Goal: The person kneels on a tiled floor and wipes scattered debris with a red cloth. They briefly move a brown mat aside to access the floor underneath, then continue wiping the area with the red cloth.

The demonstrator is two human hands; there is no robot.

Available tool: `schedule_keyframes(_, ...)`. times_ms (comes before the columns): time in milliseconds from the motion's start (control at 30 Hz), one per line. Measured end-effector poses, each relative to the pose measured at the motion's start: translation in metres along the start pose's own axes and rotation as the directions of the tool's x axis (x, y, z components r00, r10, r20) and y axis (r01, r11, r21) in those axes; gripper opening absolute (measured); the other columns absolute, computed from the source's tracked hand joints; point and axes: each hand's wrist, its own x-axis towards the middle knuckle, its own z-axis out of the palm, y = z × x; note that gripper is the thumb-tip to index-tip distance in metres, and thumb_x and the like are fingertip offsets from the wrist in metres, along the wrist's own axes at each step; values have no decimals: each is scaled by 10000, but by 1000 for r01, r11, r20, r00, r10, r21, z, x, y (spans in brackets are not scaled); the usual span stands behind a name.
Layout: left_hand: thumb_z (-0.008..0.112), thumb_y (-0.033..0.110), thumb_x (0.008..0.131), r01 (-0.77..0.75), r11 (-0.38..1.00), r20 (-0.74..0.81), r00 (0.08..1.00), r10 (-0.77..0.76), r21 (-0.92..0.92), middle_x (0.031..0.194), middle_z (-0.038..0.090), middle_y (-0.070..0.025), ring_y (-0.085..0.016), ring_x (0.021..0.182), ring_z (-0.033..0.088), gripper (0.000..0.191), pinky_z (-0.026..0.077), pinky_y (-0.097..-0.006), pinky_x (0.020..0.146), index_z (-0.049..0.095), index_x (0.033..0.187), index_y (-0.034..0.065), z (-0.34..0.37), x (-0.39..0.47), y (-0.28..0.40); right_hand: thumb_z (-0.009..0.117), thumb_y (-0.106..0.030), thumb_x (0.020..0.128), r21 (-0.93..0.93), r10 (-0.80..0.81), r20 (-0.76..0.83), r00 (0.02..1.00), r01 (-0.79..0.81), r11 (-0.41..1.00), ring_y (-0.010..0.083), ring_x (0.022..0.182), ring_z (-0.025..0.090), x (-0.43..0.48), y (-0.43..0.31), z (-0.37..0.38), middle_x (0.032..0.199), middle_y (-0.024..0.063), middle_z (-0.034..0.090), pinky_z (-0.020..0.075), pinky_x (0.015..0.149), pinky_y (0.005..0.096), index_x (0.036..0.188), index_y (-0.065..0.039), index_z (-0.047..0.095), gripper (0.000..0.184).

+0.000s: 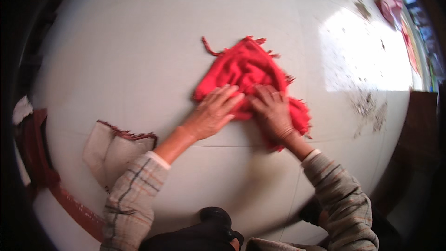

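Note:
A red fabric piece (245, 61) with frayed, fringe-like edges lies wrinkled on the pale tiled floor. Its upper corner points away from me, and a loose cord or strip curls out at its upper left. My left hand (213, 111) lies palm down on the near left part of the fabric, fingers extended. Resting on the near right part is my right hand (273, 109), with its fingers spread over the folds. More red fabric bunches out beside and under the right wrist. The undersides of both hands are hidden.
A beige cloth piece (120, 146) with a dark red frayed edge lies left of my left forearm. Dark red material (41, 146) sits at the far left. Dirt specks (367, 106) mark the floor at right, near a bright light patch. My dark shoe (216, 216) is at the bottom.

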Motion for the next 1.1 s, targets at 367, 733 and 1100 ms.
schedule_keyframes(367, 759, 107, 863, 253, 967, -201, 950, -240, 42, 1491, 445, -127, -320, 1368, 458, 637, 406, -456, 1139, 514, 1451, 100, -70, -102, 49, 492, -129, 941, -400, 565, 8, 825, -515, 758, 397, 1194, 565, 27, 251, -32, 1424, 113, 544, 510, 944, 520, 1447, -186, 525, 510)
schedule_keyframes(733, 829, 115, 790, 861, 504, -624, 358, -694, -67, 1322, 517, -146, -381, 1208, 524, 605, 448, -466, 1008, 547, 1321, 51, -50, -291, 68, 554, -27, 840, -27, 209, -27, 978, -209, 977, 414, 1255, 528, 79, 137, -10, 1445, 142, 532, 456, 1047, 515, 1414, -141, 557, 585)
schedule_keyframes(1100, 912, 302, 635, 918, 381, -537, 379, -754, 113, 1289, 500, -72, -307, 1186, 481, 767, 388, -493, 983, 562, 1296, 130, -1, -259, 65, 536, -70, 874, -163, 151, -36, 988, -154, 975, 332, 1406, 414, 88, 90, 18, 1541, 104, 444, 328, 1121, 544, 1481, -162, 487, 616)
